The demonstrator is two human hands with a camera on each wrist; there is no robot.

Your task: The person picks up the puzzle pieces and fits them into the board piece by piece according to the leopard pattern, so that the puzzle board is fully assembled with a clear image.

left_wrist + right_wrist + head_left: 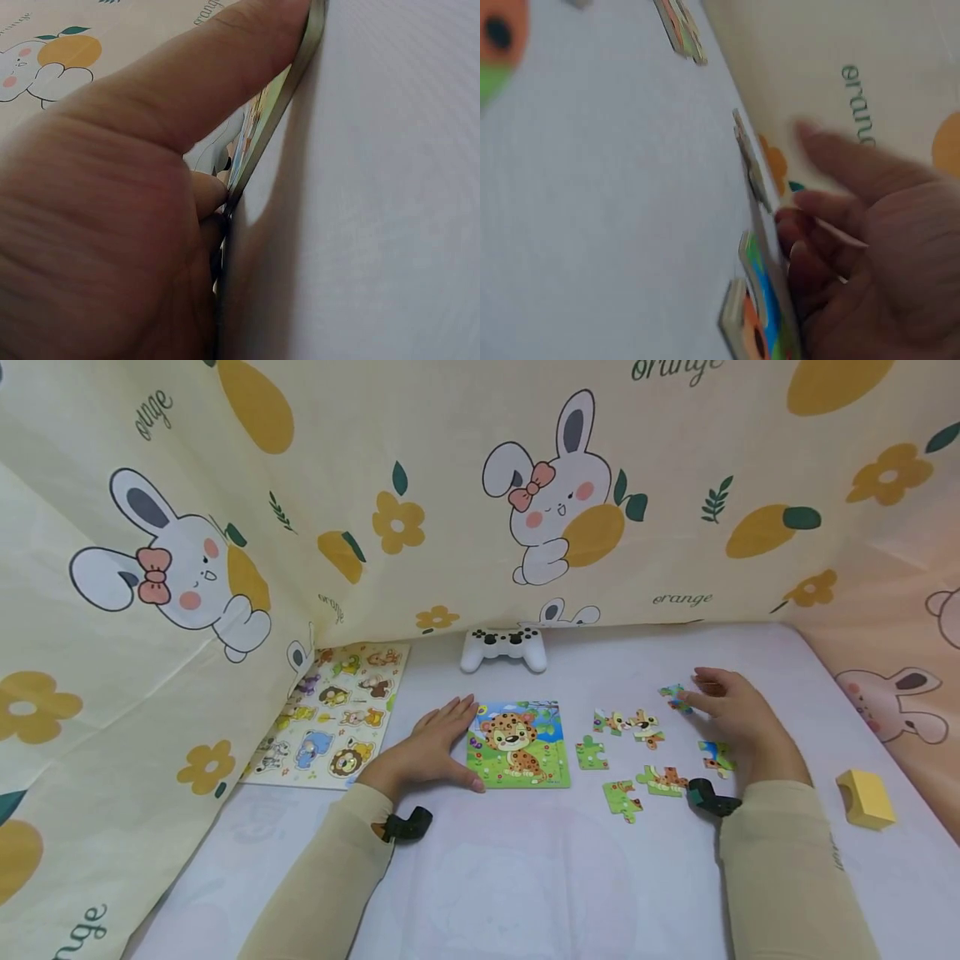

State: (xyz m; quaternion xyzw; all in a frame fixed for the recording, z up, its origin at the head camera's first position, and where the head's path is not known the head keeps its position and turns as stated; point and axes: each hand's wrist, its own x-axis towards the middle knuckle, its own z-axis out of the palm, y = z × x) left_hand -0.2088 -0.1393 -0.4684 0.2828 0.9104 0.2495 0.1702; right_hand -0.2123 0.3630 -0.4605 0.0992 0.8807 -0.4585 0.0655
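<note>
My left hand [435, 743] lies spread at the left side of a square leopard picture board [517, 760]. Its thumb [247, 45] touches the board's edge, the other fingers straight along the upper left. At the right, my right hand [738, 710] hovers beside a small blue-and-green puzzle piece [675, 696], a fingertip overlapping it in the head view. In the right wrist view the thumb [862, 169] is blurred and raised apart from the loosely bent fingers. A blue-and-orange piece [717, 757] lies under that hand's near side. Joined spotted pieces [643, 727] sit left of it.
More puzzle pieces lie between the hands: a green one [592, 755], a green-and-orange one [622, 799] and a spotted one [664, 781]. A white game controller [503, 648] stands at the back, an animal sheet [337, 718] at left, a yellow block [866, 798] at right.
</note>
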